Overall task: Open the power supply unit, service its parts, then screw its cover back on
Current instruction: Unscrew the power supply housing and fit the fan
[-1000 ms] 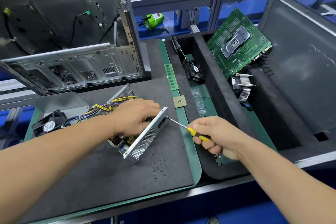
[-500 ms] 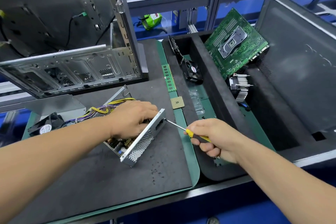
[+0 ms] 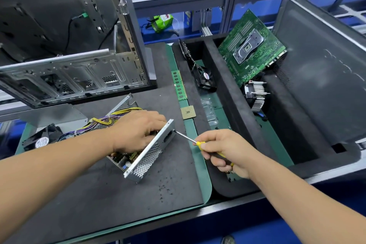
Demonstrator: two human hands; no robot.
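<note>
Open power supply unit (image 3: 138,144) lying tilted on the dark mat (image 3: 99,194) of the table, no lid on, insides showing. Left hand (image 3: 136,130) curled over the top of the unit, fingers tucked inside, holding it. Right hand (image 3: 225,150) just right of the unit, fingers pinching a yellow screwdriver (image 3: 190,140). Metal tip touching the holey end wall of the unit. Bundle of yellow and purple wires (image 3: 107,121) coming out behind the unit. Black fan (image 3: 42,138) far left of the unit. Gold chip (image 3: 188,112) and green memory stick (image 3: 179,85) behind the unit, to the right. Big metal computer case (image 3: 69,77) behind the unit.
</note>
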